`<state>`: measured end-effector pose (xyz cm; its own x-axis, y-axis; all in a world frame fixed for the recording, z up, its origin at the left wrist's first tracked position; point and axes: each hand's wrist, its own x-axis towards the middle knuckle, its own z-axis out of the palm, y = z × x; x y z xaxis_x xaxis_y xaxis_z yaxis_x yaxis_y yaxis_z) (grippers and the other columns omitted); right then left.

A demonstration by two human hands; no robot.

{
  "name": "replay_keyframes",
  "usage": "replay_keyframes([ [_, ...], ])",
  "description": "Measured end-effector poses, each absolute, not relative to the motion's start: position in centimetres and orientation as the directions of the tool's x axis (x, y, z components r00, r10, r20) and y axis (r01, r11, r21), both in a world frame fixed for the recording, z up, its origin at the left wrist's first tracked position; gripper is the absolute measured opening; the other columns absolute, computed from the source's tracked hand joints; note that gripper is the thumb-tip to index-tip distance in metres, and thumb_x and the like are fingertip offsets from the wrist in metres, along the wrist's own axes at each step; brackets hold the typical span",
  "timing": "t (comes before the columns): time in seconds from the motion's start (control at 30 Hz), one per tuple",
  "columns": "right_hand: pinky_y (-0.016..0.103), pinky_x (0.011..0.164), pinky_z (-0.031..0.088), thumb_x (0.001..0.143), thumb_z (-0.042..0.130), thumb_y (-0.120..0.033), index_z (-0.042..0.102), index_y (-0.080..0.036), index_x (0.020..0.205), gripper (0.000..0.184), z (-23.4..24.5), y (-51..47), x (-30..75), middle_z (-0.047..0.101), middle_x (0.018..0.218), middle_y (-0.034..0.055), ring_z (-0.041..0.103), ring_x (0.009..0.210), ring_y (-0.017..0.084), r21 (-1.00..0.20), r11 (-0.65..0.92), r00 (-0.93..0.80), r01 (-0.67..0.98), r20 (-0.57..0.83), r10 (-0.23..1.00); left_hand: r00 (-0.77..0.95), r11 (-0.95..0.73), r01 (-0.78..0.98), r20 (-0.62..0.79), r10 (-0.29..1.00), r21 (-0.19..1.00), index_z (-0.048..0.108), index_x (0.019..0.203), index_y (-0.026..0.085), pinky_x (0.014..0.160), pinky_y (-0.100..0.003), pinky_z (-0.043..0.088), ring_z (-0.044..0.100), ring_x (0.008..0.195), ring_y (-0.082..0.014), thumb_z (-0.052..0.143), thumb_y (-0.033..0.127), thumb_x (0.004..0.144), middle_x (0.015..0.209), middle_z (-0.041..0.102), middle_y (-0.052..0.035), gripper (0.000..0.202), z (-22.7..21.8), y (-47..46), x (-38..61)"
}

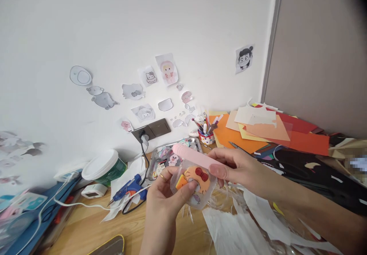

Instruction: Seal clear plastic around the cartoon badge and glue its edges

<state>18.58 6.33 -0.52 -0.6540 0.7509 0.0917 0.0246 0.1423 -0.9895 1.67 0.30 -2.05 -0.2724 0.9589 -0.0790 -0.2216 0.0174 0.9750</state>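
Holds a red-bowed orange cat-face piece [205, 185] between thumb and fingers of the left hand [166, 194], pressing the thumb across its front. Grips a pink stick [195, 156] in a narrow pinch of the right hand [233, 165], slanting it along the piece's upper edge, with contact unclear. Has the most room for moving at lower left, over the wood-grain tabletop [133, 224]. Meets tighter limits elsewhere: at left, a blue glue gun [126, 190]; behind, a metal tray [151, 167] and the wall [197, 21]; at right, torn white paper [233, 228] and, farther back, orange sheets [228, 135].
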Motion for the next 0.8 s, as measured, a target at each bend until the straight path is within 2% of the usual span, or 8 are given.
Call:
replay_keyframes([
  [0.13,0.022,0.057,0.038,0.084,0.054,-0.041,0.061,-0.015,0.087,0.027,-0.42,6.24,18.57,0.053,0.07,-0.0019,0.048,0.063,0.01,-0.989,0.14,-0.647,0.044,0.078,0.758,-0.269,0.022,-0.214,-0.081,0.96,0.977,0.061,0.072,0.013,0.052,-0.018,0.045,0.056,0.057,-0.0099,0.078,0.02,0.056,0.066,0.066,-0.0015,0.025,-1.98,0.27,1.79],
  [0.3,0.025,0.069,0.039,0.084,0.053,-0.041,0.059,-0.018,0.102,0.029,-0.72,6.33,18.46,0.06,0.093,0.0027,0.053,0.084,0.015,-0.992,0.125,-0.646,-0.008,0.101,0.757,-0.303,-0.006,-0.232,-0.066,0.951,0.973,0.063,0.073,0.013,0.054,-0.02,0.047,0.057,0.058,-0.0109,0.078,0.02,0.056,0.068,0.067,-0.0017,0.024,-1.97,0.33,1.73],
  [0.5,0.026,0.055,0.034,0.087,0.042,-0.05,0.06,-0.02,0.084,0.035,-0.36,6.87,19.17,0.054,0.07,-0.0001,0.047,0.062,0.013,-0.962,0.226,-0.47,0.154,0.13,0.873,-0.359,-0.007,-0.232,-0.079,0.93,0.973,0.062,0.077,0.014,0.053,-0.018,0.044,0.057,0.06,-0.0109,0.075,0.023,0.061,0.071,0.067,-0.0013,0.023,-1.95,0.43,1.12],
  [0.6,0.026,0.054,0.034,0.087,0.042,-0.049,0.063,-0.021,0.088,0.035,-0.1,6.94,19.32,0.056,0.07,0.0008,0.049,0.062,0.013,-0.965,0.217,-0.553,0.15,0.1,0.827,-0.366,-0.031,-0.256,-0.067,0.928,0.966,0.062,0.081,0.014,0.053,-0.019,0.044,0.057,0.061,-0.0115,0.073,0.023,0.064,0.073,0.067,-0.0017,0.022,-1.71,0.37,1.1],
  [0.7,0.026,0.055,0.038,0.086,0.046,-0.046,0.064,-0.018,0.089,0.033,-0.26,6.81,18.94,0.059,0.078,0.0029,0.054,0.066,0.014,-0.979,0.173,-0.641,0.105,0.067,0.765,-0.364,-0.054,-0.278,-0.054,0.93,0.959,0.061,0.085,0.015,0.054,-0.019,0.044,0.057,0.063,-0.0108,0.072,0.021,0.066,0.076,0.066,-0.001,0.023,-1.69,0.31,1.14],
  [0.8,0.024,0.054,0.038,0.085,0.048,-0.046,0.064,-0.015,0.085,0.035,-0.5,6.63,18.54,0.061,0.08,0.0038,0.056,0.066,0.014,-0.98,0.16,-0.652,0.115,0.047,0.757,-0.331,-0.046,-0.275,-0.049,0.942,0.96,0.06,0.09,0.015,0.056,-0.019,0.045,0.057,0.065,-0.0103,0.07,0.021,0.069,0.079,0.066,-0.001,0.024,-1.91,0.3,1.13],
])
